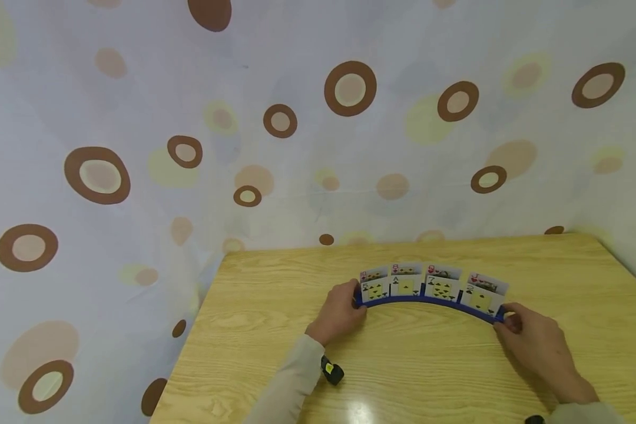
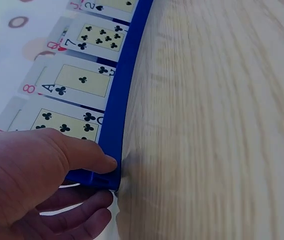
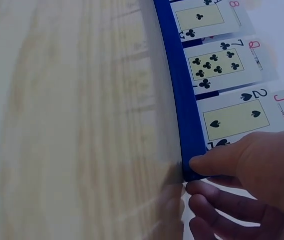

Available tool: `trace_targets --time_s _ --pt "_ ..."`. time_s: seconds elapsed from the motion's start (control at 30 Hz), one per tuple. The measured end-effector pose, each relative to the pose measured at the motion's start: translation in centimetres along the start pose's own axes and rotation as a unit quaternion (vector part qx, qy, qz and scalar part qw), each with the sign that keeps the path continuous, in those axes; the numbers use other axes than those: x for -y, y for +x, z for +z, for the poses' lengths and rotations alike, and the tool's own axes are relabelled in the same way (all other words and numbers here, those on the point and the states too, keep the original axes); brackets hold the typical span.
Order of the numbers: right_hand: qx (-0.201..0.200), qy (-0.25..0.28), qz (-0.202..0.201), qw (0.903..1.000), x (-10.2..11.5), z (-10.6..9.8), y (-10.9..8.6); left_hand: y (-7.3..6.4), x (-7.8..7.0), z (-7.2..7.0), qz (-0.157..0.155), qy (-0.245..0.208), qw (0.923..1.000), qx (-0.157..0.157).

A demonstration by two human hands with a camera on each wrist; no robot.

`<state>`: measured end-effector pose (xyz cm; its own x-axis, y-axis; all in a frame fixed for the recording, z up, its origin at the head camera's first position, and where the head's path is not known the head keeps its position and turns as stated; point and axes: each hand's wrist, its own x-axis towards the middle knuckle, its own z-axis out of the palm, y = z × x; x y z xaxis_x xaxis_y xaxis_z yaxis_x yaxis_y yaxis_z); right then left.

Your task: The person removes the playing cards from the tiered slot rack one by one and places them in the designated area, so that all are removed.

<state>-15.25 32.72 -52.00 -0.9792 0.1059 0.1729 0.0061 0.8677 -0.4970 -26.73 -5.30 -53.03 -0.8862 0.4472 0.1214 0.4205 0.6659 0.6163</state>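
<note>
A curved blue playing-card holder point(image 1: 439, 301) stands on the table, with cards upright in two rows. Its front row shows a five of clubs point(image 1: 374, 291), an ace of clubs point(image 2: 77, 80), a seven of clubs point(image 3: 216, 65) and a two of spades point(image 3: 234, 117). Behind them, red-marked cards show a 10, 8, Q and J at their top corners. My left hand point(image 1: 340, 312) pinches the holder's left end, thumb on the front strip and fingers curled beneath. At the right end, my right hand point(image 1: 537, 341) grips it the same way, its thumb below the two of spades.
The wood-grain table point(image 1: 429, 371) reaches back to a white sheet point(image 1: 307, 70) patterned with brown and yellow circles. This sheet also hangs along the left and right sides. A black wrist strap point(image 1: 332, 371) is at the left sleeve.
</note>
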Motion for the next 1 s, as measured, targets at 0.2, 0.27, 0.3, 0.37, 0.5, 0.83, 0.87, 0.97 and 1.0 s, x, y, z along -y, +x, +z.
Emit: trace_targets --time_s 0.2,0.27,0.3,0.37,0.5,0.83,0.87,0.97,1.0 --pt "0.022 0.004 -0.001 0.9998 1.9 0.2 1.0 -1.2 -0.2 -2.3 -0.043 -0.018 0.9988 0.012" --pt "0.025 0.004 -0.003 0.9997 2.3 0.3 1.3 -1.4 0.0 -2.6 -0.045 -0.016 0.9988 0.01" --pt "0.027 0.003 -0.003 0.9996 2.5 0.4 1.4 -1.5 0.2 -2.8 -0.046 -0.016 0.9988 0.009" --pt "0.031 0.002 -0.005 0.9995 3.0 0.5 1.5 -1.9 0.4 -3.1 -0.048 -0.02 0.9986 0.008" --pt "0.045 0.005 -0.007 0.999 3.6 0.8 1.8 -2.7 0.7 -3.7 -0.054 -0.03 0.9981 0.004" --pt "0.061 0.012 -0.001 0.9981 4.5 1.4 2.3 -3.3 1.8 -4.3 -0.054 -0.028 0.9982 -0.002" --pt "0.062 0.013 -0.001 0.998 4.7 1.5 2.3 -3.4 1.9 -4.3 -0.056 -0.027 0.9981 -0.002" --pt "0.062 0.013 -0.003 0.998 5.1 1.9 2.2 -3.8 2.2 -4.6 -0.057 -0.028 0.998 -0.006" --pt "0.062 0.013 -0.005 0.998 5.2 2.0 2.2 -4.0 2.3 -4.6 -0.057 -0.029 0.9979 -0.006"
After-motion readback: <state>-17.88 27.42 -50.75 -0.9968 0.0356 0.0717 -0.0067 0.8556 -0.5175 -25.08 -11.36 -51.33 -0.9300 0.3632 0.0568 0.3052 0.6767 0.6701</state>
